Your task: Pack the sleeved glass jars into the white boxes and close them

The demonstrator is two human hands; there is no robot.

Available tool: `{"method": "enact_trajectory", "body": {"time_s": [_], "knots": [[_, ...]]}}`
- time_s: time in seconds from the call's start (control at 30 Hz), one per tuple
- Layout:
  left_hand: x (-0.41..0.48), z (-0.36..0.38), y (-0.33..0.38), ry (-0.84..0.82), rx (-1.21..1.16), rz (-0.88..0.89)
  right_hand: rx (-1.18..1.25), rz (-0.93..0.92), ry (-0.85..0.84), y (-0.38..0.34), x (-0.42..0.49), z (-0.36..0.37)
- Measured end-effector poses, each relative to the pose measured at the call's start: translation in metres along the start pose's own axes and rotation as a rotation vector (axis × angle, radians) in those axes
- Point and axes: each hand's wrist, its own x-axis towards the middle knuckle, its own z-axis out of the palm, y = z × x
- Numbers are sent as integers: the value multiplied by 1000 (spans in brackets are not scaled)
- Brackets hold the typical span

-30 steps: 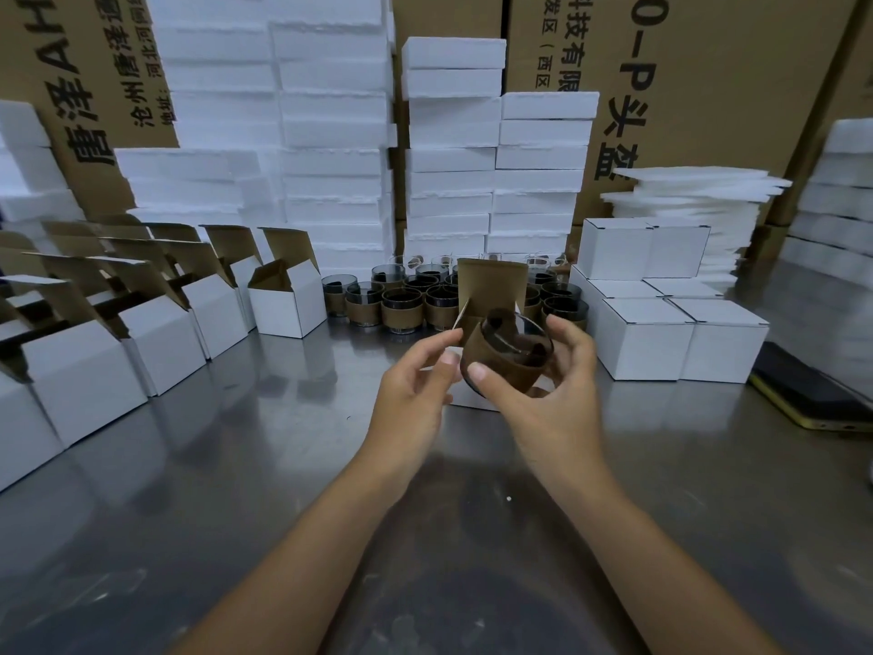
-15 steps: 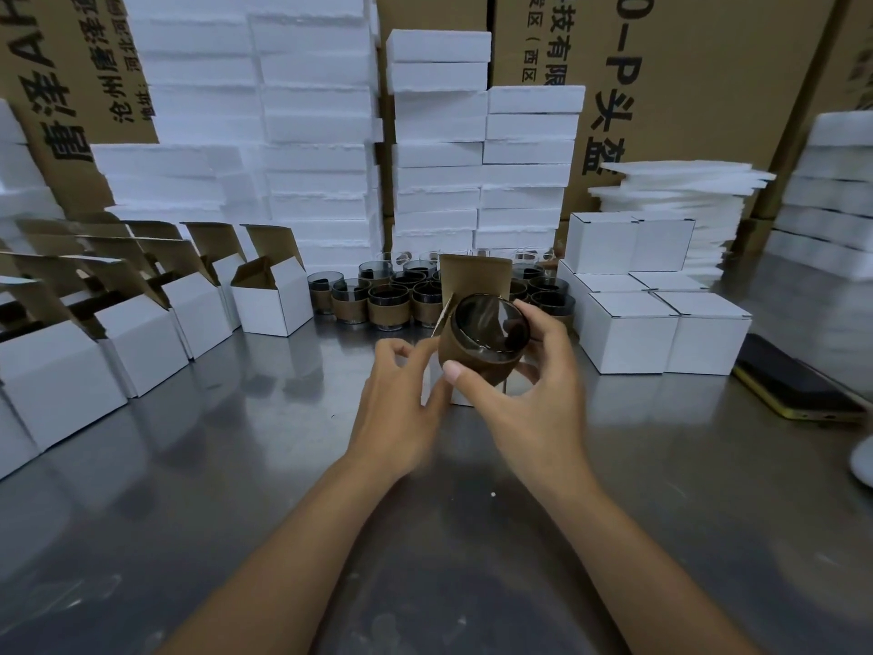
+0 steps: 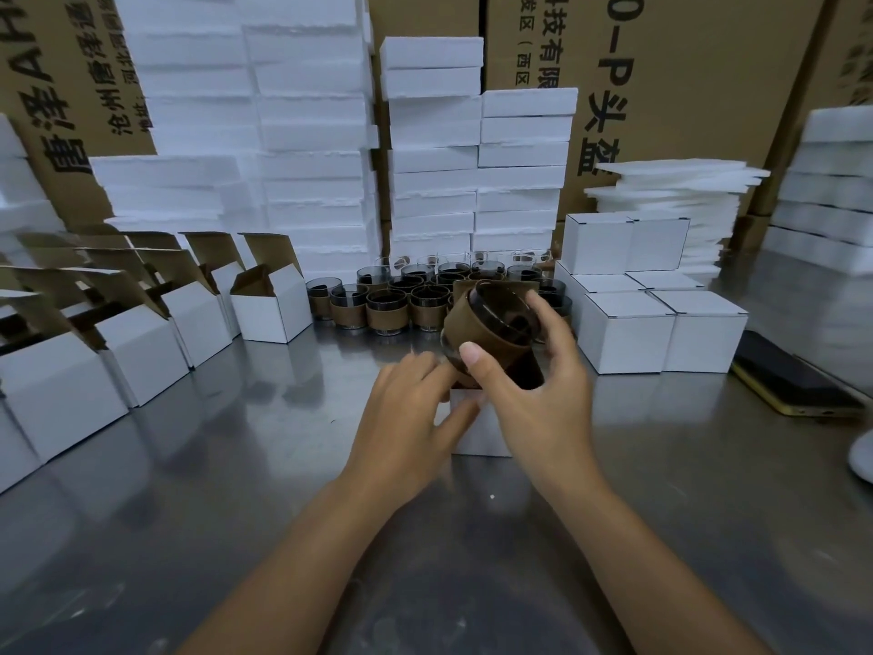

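My right hand (image 3: 529, 404) grips a glass jar in a brown sleeve (image 3: 486, 328), tilted with its mouth facing up and away, just above a small open white box (image 3: 477, 432) on the steel table. My left hand (image 3: 406, 408) rests on the box's left side, fingers touching its top edge next to the jar. The box is mostly hidden by both hands. Behind them stand several more sleeved jars (image 3: 387, 312) in a cluster.
A row of open white boxes (image 3: 271, 304) with raised brown flaps runs along the left. Closed white boxes (image 3: 661, 330) are stacked at the right. A phone (image 3: 793, 375) lies at the right edge. Foam stacks (image 3: 312, 134) and cardboard cartons stand behind.
The right hand has brought the jar lower, toward the box, and tilted it. The left hand has dropped from the jar's side to the box.
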Motion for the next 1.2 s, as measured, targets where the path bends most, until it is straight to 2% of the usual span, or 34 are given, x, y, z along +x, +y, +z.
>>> {"method": "enact_trajectory", "body": {"time_s": [0.2,0.43,0.6,0.87,1.0,1.1,1.2], "knots": [[-2,-2,-1,26,-18,41,4,-124,9,-2,1,-2],[-1,-1,-4,36,-19,23,-393,-207,-65,1,-2,-3],[-2,-1,-6,34,-1,-19,-515,-201,-139,1,-3,-4],[-2,-3,-7,46,-22,-18,-530,-220,-265,10,-2,-4],[-3,-3,-9,57,-21,-11,-632,-251,-294,18,0,-5],[-3,-4,-11,49,-19,0,-672,-268,-287,18,0,-4],[-2,-7,-10,60,-89,-21,-479,-232,-168,10,0,-1]]}}
